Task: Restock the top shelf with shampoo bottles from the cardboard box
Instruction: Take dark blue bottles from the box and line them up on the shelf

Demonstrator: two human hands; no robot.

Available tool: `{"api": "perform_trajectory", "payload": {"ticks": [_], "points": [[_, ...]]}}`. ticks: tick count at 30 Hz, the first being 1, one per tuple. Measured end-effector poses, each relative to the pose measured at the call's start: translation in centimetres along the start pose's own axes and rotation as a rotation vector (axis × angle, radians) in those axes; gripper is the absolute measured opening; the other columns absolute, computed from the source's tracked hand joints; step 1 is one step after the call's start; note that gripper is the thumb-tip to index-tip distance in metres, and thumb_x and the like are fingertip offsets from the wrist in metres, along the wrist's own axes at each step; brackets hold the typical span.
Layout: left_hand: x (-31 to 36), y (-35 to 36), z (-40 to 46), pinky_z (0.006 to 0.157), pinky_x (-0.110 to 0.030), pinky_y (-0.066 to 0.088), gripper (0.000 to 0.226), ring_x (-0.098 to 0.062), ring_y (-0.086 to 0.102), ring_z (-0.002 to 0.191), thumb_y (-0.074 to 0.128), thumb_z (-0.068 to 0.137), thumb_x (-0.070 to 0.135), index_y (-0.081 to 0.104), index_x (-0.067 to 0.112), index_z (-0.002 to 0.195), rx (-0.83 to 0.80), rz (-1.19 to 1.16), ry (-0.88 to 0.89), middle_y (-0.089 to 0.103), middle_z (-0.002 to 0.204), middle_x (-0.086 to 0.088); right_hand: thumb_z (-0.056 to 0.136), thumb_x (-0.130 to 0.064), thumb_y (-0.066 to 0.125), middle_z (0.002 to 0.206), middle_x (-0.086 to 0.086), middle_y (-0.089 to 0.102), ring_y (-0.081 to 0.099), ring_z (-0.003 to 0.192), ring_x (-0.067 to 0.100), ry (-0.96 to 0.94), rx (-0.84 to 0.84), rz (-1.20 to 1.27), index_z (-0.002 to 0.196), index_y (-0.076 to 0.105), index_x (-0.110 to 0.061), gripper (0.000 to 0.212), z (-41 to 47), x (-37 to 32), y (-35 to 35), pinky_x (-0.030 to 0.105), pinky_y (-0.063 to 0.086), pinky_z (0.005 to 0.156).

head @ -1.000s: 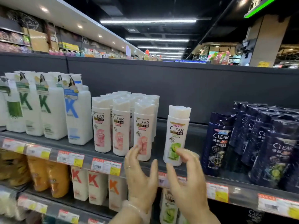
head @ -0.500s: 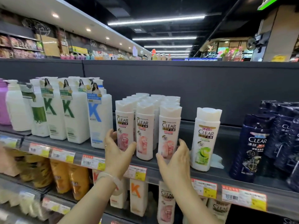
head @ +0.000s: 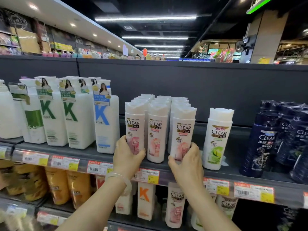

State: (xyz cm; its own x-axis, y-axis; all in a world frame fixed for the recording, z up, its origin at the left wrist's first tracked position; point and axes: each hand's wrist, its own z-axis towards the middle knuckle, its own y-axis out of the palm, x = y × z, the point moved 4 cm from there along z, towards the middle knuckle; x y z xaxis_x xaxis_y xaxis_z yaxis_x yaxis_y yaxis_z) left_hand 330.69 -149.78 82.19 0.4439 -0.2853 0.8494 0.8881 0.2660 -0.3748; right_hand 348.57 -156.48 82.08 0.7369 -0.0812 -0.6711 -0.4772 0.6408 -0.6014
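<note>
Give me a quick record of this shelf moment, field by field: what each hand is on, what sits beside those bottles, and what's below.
left hand: gripping the leftmost front pink CLEAR bottle
right hand: gripping the rightmost front pink CLEAR bottle
between them: middle pink CLEAR bottle, untouched
right neighbour: single green CLEAR bottle, upright, apart
far right: dark blue CLEAR bottles
left neighbour: white KONO bottles
shelf edge: price tags
cardboard box: not in view
</note>
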Motion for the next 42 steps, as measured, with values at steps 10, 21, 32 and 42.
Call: {"api": "perform_trajectory", "payload": {"ticks": [10, 21, 32, 42], "points": [[-0.7, -0.4, -0.5, 0.094, -0.04, 0.049, 0.058, -0.018, 0.054, 0.109, 0.075, 0.071, 0.021, 0.044, 0.019, 0.119, -0.028, 0.02, 0.066, 0.054, 0.114, -0.001, 0.093, -0.032, 0.05, 0.144, 0.0, 0.028, 0.041, 0.126, 0.01, -0.276, -0.099, 0.059, 0.145, 0.01, -0.017, 0.068, -3.8, -6.7, 0.6, 0.019, 0.039, 0.098], [-0.6, -0.7, -0.2, 0.08, -0.025, 0.047, 0.043, -0.012, 0.055, 0.098, 0.075, 0.072, 0.032, 0.044, 0.029, 0.102, -0.038, -0.037, 0.111, 0.055, 0.105, 0.004, 0.089, -0.038, 0.055, 0.129, 0.013, 0.047, 0.06, 0.109, 0.024, 0.036, -0.063, -0.098, 0.141, 0.006, -0.005, 0.078, -1.1, -7.4, 3.7, 0.03, 0.053, 0.085], [-0.6, -0.9, -0.2, 0.067, -0.012, 0.038, 0.047, -0.008, 0.052, 0.093, 0.077, 0.071, 0.026, 0.042, 0.028, 0.103, -0.061, -0.064, 0.115, 0.051, 0.103, 0.006, 0.088, -0.036, 0.056, 0.124, 0.011, 0.052, 0.062, 0.104, 0.023, 0.052, -0.048, -0.136, 0.132, 0.02, -0.007, 0.064, -1.2, -7.2, 4.0, 0.028, 0.053, 0.082], [-1.2, -1.2, -1.1, 0.103, -0.039, 0.043, 0.071, -0.018, 0.043, 0.125, 0.074, 0.075, 0.022, 0.035, 0.015, 0.134, -0.027, 0.021, 0.14, 0.045, 0.131, -0.003, 0.091, -0.039, 0.051, 0.134, 0.0, 0.046, 0.052, 0.116, 0.012, -0.155, -0.063, 0.003, 0.141, 0.028, -0.015, 0.06, -4.2, -6.7, 0.7, 0.021, 0.044, 0.09]]}}
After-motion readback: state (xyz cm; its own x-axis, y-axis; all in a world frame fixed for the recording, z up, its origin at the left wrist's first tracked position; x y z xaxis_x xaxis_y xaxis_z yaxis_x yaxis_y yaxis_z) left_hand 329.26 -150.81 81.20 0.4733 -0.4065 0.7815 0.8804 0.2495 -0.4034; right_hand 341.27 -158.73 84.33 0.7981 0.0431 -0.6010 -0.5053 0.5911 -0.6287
